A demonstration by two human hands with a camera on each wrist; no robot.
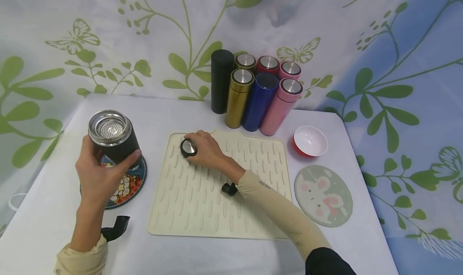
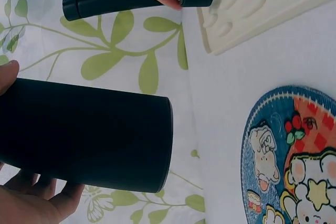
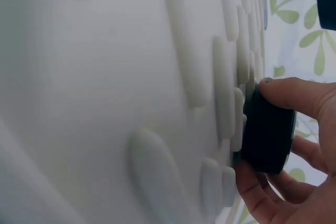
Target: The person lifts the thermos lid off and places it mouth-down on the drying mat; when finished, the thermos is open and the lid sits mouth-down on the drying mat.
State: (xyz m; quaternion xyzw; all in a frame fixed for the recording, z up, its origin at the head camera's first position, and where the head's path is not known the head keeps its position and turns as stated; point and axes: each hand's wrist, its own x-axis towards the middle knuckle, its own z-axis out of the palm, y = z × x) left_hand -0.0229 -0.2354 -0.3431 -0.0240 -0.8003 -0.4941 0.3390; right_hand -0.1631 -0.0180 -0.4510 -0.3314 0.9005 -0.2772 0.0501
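My left hand (image 1: 97, 174) grips a black thermos flask (image 1: 121, 148) with its lid off, a metal strainer showing in its mouth. In the left wrist view the flask (image 2: 89, 132) is seen from the side, its base apart from the table. My right hand (image 1: 206, 150) holds the black lid (image 1: 189, 147) with a silver top at the upper left of the cream ridged mat (image 1: 224, 222). The right wrist view shows thumb and fingers around the lid (image 3: 268, 132), which is on or right at the ridges. Below the flask lies a round cartoon coaster (image 1: 139, 178).
Several closed flasks stand together at the back: a black one (image 1: 221, 82), a gold one (image 1: 238, 102), a blue one (image 1: 258, 104) and a pink one (image 1: 278, 110) among them. To the right are a red-and-white bowl (image 1: 311, 141) and a green rabbit coaster (image 1: 323, 196).
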